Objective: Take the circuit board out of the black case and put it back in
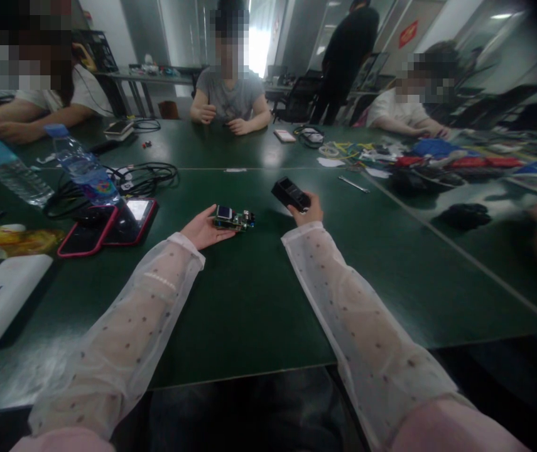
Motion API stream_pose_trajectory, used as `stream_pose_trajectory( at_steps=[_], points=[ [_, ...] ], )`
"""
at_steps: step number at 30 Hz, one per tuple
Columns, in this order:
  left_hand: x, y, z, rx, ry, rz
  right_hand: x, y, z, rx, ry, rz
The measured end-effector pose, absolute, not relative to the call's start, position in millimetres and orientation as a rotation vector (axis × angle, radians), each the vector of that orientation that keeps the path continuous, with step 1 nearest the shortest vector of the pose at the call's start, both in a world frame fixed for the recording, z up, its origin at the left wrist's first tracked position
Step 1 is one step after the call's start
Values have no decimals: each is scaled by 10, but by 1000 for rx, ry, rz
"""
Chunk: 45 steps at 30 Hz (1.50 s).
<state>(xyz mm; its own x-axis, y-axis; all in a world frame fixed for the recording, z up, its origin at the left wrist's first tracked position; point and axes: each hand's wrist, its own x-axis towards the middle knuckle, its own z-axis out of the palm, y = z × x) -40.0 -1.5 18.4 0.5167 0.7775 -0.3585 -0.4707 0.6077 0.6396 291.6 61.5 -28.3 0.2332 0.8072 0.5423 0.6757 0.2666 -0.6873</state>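
Observation:
My left hand (203,230) holds a small green circuit board (235,220) with a little screen on it, the thumb on one edge and the fingers beneath. To the right, my right hand (309,211) grips a black box-shaped device case (291,194), which is tilted above the table. The board and the case are apart, with a strip of green tabletop between them. The undersides of both things are hidden from me.
On the green table (240,314), two phones (88,232) in red cases, water bottles (82,164), black cables (150,177) and a white power bank (2,301) lie left. A wrench (353,184) lies right, before heaped cables and bags (456,160). Several people sit or stand around.

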Motion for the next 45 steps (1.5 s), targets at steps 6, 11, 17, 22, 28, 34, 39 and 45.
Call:
stream_pose_trajectory(
  at_steps=[6,11,17,22,28,34,39,45],
  points=[
    [-400,-20,181,520,661,785,3002,670,-361,-1714,-1516,109],
    [-383,-35,201,505,667,808,2988,675,-358,-1748,-1551,37],
    [-381,-39,202,507,684,798,2994,676,-364,-1725,-1556,58],
    [-379,-21,185,532,674,798,2998,677,-360,-1727,-1582,54],
    [-377,-2,176,542,674,783,2995,686,-356,-1788,-1584,68],
    [-375,-20,200,517,678,795,3000,667,-346,-1703,-1472,80],
    [-381,-7,177,520,674,792,2850,635,-266,-1419,-1374,378],
    [-378,7,154,531,680,793,2284,327,41,-1053,-1612,700]
  ],
)
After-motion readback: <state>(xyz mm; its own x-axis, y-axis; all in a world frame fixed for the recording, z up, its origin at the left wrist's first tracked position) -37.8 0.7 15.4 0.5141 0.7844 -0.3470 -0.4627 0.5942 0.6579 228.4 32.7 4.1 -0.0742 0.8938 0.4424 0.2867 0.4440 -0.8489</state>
